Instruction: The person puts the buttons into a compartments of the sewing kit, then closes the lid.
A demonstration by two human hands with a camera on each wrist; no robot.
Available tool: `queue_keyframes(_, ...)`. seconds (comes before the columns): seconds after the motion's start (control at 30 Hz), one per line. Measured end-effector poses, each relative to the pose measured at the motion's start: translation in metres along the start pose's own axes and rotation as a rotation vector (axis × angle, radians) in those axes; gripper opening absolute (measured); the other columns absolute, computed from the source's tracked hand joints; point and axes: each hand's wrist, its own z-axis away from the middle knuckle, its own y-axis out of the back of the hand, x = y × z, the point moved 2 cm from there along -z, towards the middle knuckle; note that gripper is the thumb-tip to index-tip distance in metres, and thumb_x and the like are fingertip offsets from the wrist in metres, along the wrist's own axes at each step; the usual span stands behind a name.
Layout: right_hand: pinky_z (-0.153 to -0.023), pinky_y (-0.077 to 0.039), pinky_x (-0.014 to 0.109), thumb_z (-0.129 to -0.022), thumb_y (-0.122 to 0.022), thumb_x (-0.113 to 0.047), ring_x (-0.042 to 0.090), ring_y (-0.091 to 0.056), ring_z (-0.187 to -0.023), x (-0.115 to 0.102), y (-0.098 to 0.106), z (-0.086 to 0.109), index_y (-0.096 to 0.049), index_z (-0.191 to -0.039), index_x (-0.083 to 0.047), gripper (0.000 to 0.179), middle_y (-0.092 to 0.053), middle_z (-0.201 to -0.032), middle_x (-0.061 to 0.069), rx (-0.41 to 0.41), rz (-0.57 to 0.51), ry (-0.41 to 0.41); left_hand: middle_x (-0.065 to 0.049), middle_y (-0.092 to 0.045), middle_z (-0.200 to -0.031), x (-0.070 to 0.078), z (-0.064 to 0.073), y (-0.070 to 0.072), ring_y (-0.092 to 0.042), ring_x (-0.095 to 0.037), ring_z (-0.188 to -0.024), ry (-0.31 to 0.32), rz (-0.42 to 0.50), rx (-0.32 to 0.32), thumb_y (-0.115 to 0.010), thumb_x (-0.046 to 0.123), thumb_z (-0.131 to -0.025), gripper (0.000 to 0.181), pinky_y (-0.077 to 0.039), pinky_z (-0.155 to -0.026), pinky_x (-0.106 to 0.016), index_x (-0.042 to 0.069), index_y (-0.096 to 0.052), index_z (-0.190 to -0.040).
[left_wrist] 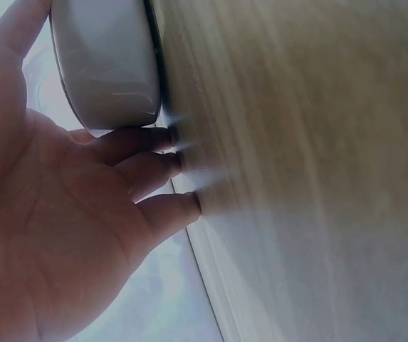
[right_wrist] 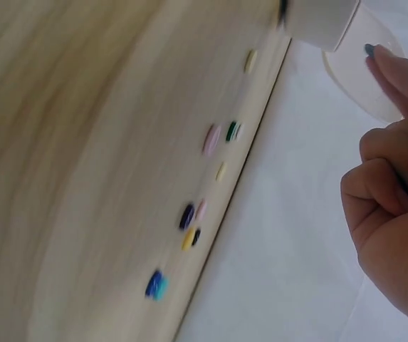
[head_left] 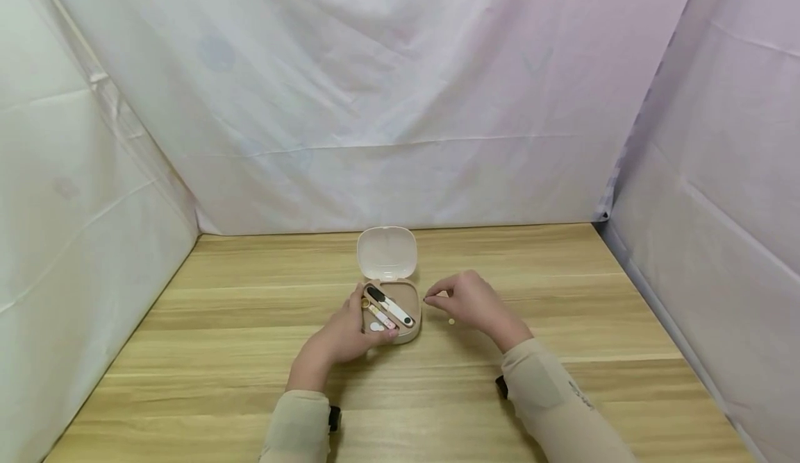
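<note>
I see the right hand (head_left: pixel 467 301) pinching a tiny bluish piece (right_wrist: pixel 369 50); just left of that hand sits a case (head_left: pixel 410 298), lid (head_left: pixel 387 253) raised, which the left hand (head_left: pixel 342 334) grips. Coloured discs (right_wrist: pixel 211 140) dot the table (head_left: pixel 562 275) near the right hand.

Wht. case (head_left: pixel 409 298) (lid up), sm. dk. teal bit (right_wrist: pixel 369 50) nr.

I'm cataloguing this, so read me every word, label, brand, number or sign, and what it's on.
No text is readable.
Right sleeve: dark marking, too blurred to read.
Patterned strip in the open box: any marks are too small to read.
</note>
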Motion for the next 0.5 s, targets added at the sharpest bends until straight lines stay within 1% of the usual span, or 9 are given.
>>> queue_keyframes(0.03, -0.057, -0.044, 0.025, -0.096, -0.080, -0.029, 0.007, -0.049, -0.058, -0.001, -0.001, -0.001, -0.087, -0.097, -0.024, 0.008, -0.073, -0.072, -0.001, -0.003, -0.052, -0.023, -0.032, -0.026, -0.172, 0.000, 0.000, 0.000, -0.037, -0.050, -0.156, -0.001, 0.002, -0.001, -0.081, 0.063, -0.088, 0.127, -0.037, -0.126, -0.063, 0.003, -0.006, -0.171)
queue_keyframes(0.07, -0.058, -0.044, 0.025, -0.096, -0.081, -0.030, 0.008, -0.049, -0.060, -0.001, -0.002, -0.002, -0.087, -0.097, -0.025, 0.008, -0.074, -0.074, -0.001, -0.003, -0.090, -0.042, -0.032, -0.026, -0.172, 0.000, 0.000, -0.001, -0.037, -0.050, -0.156, -0.002, 0.003, 0.000, -0.081, 0.062, -0.088, 0.127, -0.037, -0.126, -0.063, 0.002, -0.006, -0.171)
queue_keyframes(0.17, -0.065, -0.048, 0.026, -0.095, -0.082, -0.031, 0.009, -0.054, -0.067, -0.002, -0.005, -0.005, -0.087, -0.097, -0.027, 0.007, -0.079, -0.084, -0.002, 0.000, -0.157, -0.110, -0.032, -0.026, -0.172, 0.000, 0.000, -0.001, -0.037, -0.050, -0.156, 0.000, 0.000, 0.001, -0.081, 0.062, -0.087, 0.128, -0.037, -0.125, -0.064, 0.002, -0.006, -0.171)
queue_keyframes(0.23, -0.072, -0.051, 0.027, -0.095, -0.082, -0.031, 0.009, -0.059, -0.076, -0.002, -0.008, -0.008, -0.087, -0.096, -0.027, 0.007, -0.083, -0.096, -0.004, 0.003, -0.168, -0.133, -0.033, -0.026, -0.172, -0.001, 0.000, -0.001, -0.037, -0.051, -0.155, 0.003, -0.003, 0.001, -0.081, 0.063, -0.087, 0.128, -0.037, -0.125, -0.064, 0.002, -0.006, -0.171)
queue_keyframes(0.3, -0.075, -0.052, 0.027, -0.094, -0.083, -0.030, 0.009, -0.062, -0.082, -0.003, -0.012, -0.011, -0.088, -0.096, -0.026, 0.007, -0.083, -0.101, -0.005, -0.009, -0.174, -0.139, -0.032, -0.026, -0.172, -0.001, 0.000, -0.001, -0.037, -0.051, -0.155, 0.007, -0.004, 0.000, -0.081, 0.064, -0.087, 0.129, -0.037, -0.125, -0.065, 0.003, -0.006, -0.171)
queue_keyframes(0.37, -0.075, -0.052, 0.027, -0.094, -0.083, -0.029, 0.009, -0.062, -0.083, -0.003, -0.016, -0.013, -0.088, -0.096, -0.025, 0.006, -0.084, -0.102, -0.005, -0.035, -0.170, -0.137, -0.032, -0.025, -0.172, 0.000, 0.000, 0.000, -0.037, -0.051, -0.156, 0.012, -0.003, 0.001, -0.081, 0.065, -0.087, 0.129, -0.037, -0.125, -0.065, 0.004, -0.005, -0.171)
queue_keyframes(0.5, -0.069, -0.048, 0.026, -0.094, -0.083, -0.026, 0.009, -0.059, -0.077, -0.004, -0.022, -0.015, -0.088, -0.094, -0.024, 0.005, -0.083, -0.098, -0.005, -0.067, -0.145, -0.114, -0.031, -0.024, -0.173, 0.000, 0.001, 0.000, -0.037, -0.050, -0.156, 0.014, 0.003, 0.001, -0.080, 0.065, -0.086, 0.129, -0.038, -0.124, -0.065, 0.004, -0.006, -0.171)
